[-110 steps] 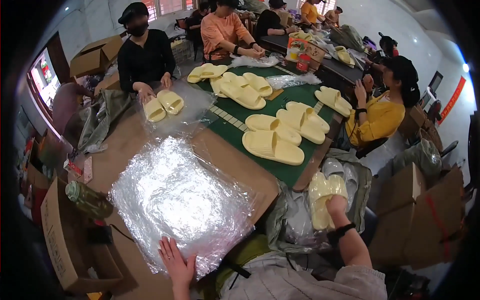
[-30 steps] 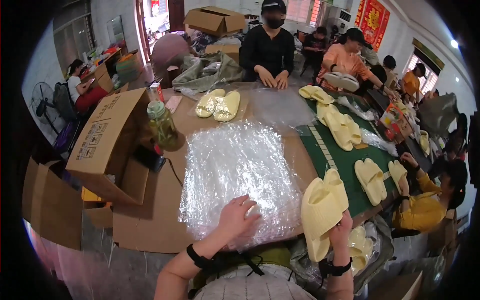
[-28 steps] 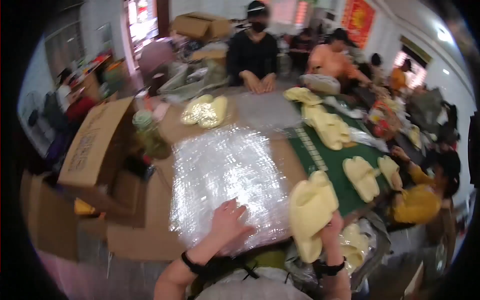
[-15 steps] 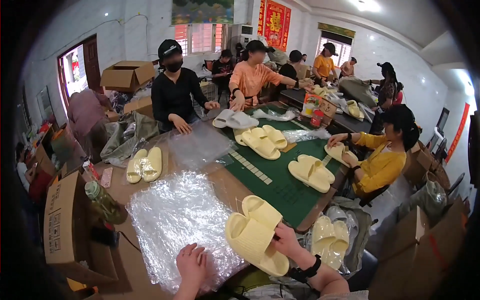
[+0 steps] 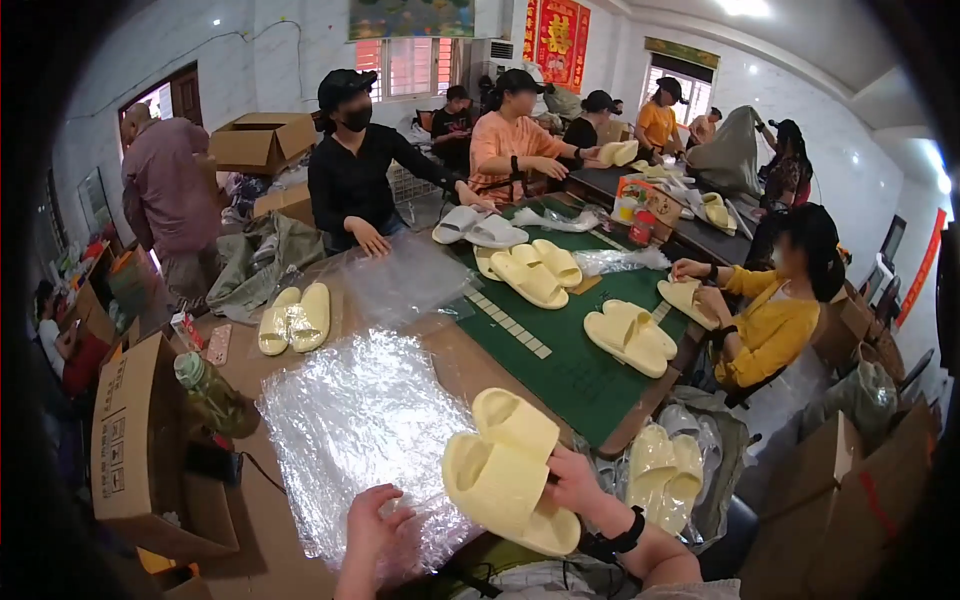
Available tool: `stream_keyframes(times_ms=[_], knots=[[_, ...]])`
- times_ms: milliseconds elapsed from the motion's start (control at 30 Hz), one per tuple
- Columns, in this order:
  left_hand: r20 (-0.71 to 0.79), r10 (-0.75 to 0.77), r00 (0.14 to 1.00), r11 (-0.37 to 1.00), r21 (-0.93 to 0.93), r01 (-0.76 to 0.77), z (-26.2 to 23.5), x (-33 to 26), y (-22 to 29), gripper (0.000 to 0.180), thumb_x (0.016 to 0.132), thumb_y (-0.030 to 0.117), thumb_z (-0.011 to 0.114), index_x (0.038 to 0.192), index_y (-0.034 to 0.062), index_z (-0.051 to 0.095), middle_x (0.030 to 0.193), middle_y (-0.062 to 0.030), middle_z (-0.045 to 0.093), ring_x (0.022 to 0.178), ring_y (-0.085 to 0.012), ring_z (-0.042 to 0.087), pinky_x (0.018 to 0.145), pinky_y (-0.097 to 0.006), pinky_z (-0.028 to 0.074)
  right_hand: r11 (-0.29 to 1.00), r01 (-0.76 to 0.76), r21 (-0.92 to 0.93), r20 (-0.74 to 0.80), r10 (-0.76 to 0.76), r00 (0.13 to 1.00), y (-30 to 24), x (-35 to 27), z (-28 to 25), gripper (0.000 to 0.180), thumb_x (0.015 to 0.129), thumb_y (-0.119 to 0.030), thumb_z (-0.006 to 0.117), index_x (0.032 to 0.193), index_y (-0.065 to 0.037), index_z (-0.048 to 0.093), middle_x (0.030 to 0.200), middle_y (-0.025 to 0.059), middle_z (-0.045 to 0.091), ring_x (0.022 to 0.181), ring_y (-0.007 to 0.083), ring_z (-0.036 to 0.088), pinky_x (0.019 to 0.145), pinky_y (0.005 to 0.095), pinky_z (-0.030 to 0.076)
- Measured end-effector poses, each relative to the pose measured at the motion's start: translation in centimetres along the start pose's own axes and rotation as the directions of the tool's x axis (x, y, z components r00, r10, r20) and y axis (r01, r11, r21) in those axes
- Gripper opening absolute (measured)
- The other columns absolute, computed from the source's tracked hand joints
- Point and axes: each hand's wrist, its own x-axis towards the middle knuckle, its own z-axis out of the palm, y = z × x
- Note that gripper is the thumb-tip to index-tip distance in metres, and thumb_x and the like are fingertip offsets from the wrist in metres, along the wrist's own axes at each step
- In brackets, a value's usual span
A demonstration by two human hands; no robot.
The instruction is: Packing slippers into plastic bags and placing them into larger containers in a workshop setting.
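My right hand (image 5: 578, 488), with a black band on its wrist, grips a pair of pale yellow slippers (image 5: 498, 478), tilted above the table's near edge. Part of its grip is hidden behind them. Under and left of the slippers lies a stack of shiny clear plastic bags (image 5: 345, 430). At the stack's near part my left hand (image 5: 372, 525) has its fingers curled, thumb toward forefinger, on the edge of a clear bag. That film is hard to make out against the glare.
On the table are bagged slippers (image 5: 295, 318), a green bottle (image 5: 212, 392), an open carton (image 5: 150, 450) and a green mat (image 5: 545, 385) with slippers. Beside the right edge, bagged slippers (image 5: 662, 475) fill a sack. Co-workers sit across and at the right.
My left hand has gone from lying spread on the bags to curled fingers at a bag's edge. The slippers in my right hand barely shifted. A person at the far left has straightened up.
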Motion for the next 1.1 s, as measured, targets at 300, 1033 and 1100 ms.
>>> stream_keyframes(times_ms=[300, 1033, 1100], knots=[[0.064, 0.146, 0.987, 0.974, 0.164, -0.155, -0.3, 0.6, -0.5, 0.027, 0.075, 0.012, 0.08, 0.1, 0.0059, 0.075, 0.113, -0.0119, 0.072, 0.108, -0.0318, 0.065, 0.096, -0.041, 0.051, 0.984, 0.139, 0.108, 0.319, -0.166, 0.933, -2.5, 1.2, 2.5, 0.032, 0.082, -0.016, 0.072, 0.112, -0.008, 0.069, 0.109, 0.0074, 0.065, 0.08, 0.0243, 0.066, 0.07, 0.0346, 0.054], [-0.201, -0.16, 0.966, 0.934, -0.347, 0.082, -0.1, 1.4, 1.4, 0.015, 0.087, 0.013, 0.073, 0.088, 0.0013, 0.063, 0.08, -0.0022, 0.063, 0.071, -0.0093, 0.058, 0.061, -0.027, 0.048, 0.983, 0.151, -0.103, 0.601, -0.059, 0.797, -1.8, -0.9, 4.0, 0.026, 0.088, -0.029, 0.065, 0.086, -0.003, 0.063, 0.09, 0.0105, 0.06, 0.081, 0.031, 0.062, 0.07, 0.0422, 0.052], [-0.228, -0.117, 0.967, 0.966, -0.251, 0.057, 0.9, 1.8, 2.3, 0.017, 0.087, 0.016, 0.073, 0.09, 0.0017, 0.066, 0.083, -0.0074, 0.066, 0.077, -0.0168, 0.063, 0.062, -0.031, 0.052, 0.977, 0.202, -0.063, 0.601, -0.125, 0.79, -2.5, -1.0, 3.4, 0.023, 0.087, -0.026, 0.067, 0.086, -0.003, 0.064, 0.089, 0.0102, 0.06, 0.08, 0.0308, 0.063, 0.068, 0.0425, 0.052]])
